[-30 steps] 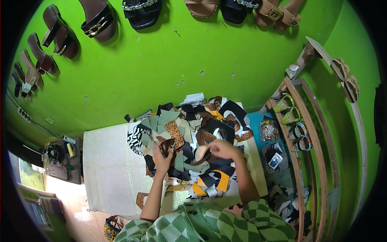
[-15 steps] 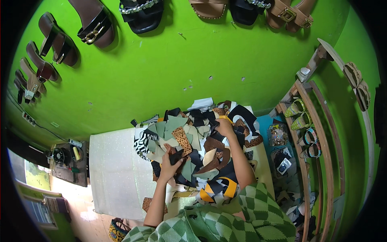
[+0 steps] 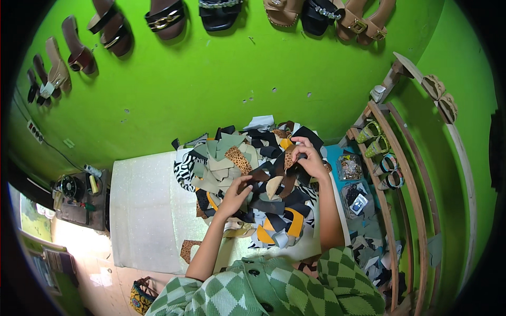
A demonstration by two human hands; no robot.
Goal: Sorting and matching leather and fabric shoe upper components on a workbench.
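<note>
Picking among scraps (image 3: 221, 174) on the desk (image 3: 142, 210) seems the step, the right hand (image 3: 312, 159) half curled at a leopard piece (image 3: 289, 158), hold unclear, the left hand (image 3: 236, 196) open, seemingly empty, a firm pinch being needed next.

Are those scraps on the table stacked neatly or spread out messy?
Spread in a messy heap: the scraps overlap at many angles on the white table.

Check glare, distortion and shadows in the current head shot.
Head view: floor at lower left has bright glare; wooden rack bows near the black fisheye rim; soft shadows flank the hung sandals; dark bits of the scrap pile show little detail.
</note>
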